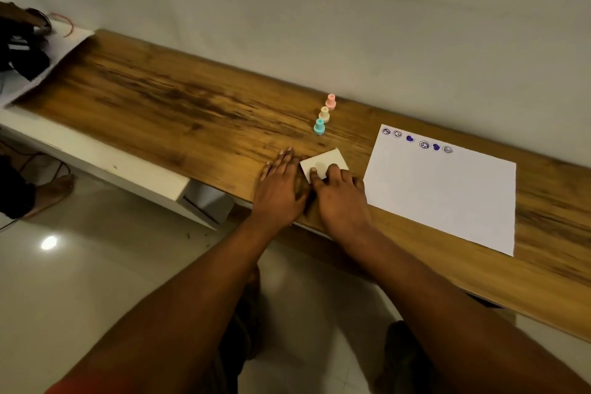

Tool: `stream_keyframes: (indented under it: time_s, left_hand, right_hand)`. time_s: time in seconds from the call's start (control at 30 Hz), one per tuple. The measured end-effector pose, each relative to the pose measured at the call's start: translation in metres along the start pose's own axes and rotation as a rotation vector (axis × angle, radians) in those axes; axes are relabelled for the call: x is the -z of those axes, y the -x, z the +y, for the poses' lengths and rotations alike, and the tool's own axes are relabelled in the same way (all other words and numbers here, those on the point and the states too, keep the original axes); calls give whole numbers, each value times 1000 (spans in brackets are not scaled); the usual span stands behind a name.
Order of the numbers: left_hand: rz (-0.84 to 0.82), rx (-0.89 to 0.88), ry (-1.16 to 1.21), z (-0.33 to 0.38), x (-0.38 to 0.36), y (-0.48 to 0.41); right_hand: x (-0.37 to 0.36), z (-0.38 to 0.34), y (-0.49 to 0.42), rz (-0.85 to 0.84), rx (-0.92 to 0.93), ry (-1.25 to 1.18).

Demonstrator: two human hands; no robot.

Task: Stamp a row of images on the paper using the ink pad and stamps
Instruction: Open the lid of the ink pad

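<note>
A white sheet of paper (444, 189) lies on the wooden table at the right, with a row of several blue stamped images (415, 141) along its far edge. Three small stamps stand in a line behind my hands: a blue stamp (319, 127), a beige stamp (324, 114) and a pink stamp (330, 101). A closed white ink pad (326, 160) lies between the stamps and my hands. My right hand (339, 198) rests on its near part, fingertips pressing the lid. My left hand (279, 184) lies flat on the table just left of the pad.
The wooden table (179, 105) runs along a pale wall. At the far left a second person's hand (28, 19) rests near black gear and a white sheet with a red cord. A white shelf unit (105, 166) and a glossy tiled floor lie below the table's near edge.
</note>
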State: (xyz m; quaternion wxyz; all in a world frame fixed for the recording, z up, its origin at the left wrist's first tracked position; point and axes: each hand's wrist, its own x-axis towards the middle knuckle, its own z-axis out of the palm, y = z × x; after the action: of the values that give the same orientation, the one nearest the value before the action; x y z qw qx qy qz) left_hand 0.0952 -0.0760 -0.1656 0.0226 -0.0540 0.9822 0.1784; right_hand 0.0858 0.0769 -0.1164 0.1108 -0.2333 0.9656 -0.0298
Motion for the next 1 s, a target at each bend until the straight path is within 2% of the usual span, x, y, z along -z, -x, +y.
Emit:
stream_keyframes:
  time_s: [0.13,0.3,0.63,0.8,1.0]
  left_hand:
    - [-18,-30,-52,-3,5,-7]
    - [-23,-53,-52,-4,6,-10]
    - [-41,-91,31,-7,9,-17]
    - [-115,-81,155,-10,18,-26]
    - [-190,-105,196,-19,28,-28]
  right_hand:
    - [3,14,-3,-8,95,15]
    - [8,47,-24,43,225,-155]
    - [2,78,-41,90,196,-288]
    - [9,91,-50,25,218,-272]
    - [20,99,-53,-91,290,-400]
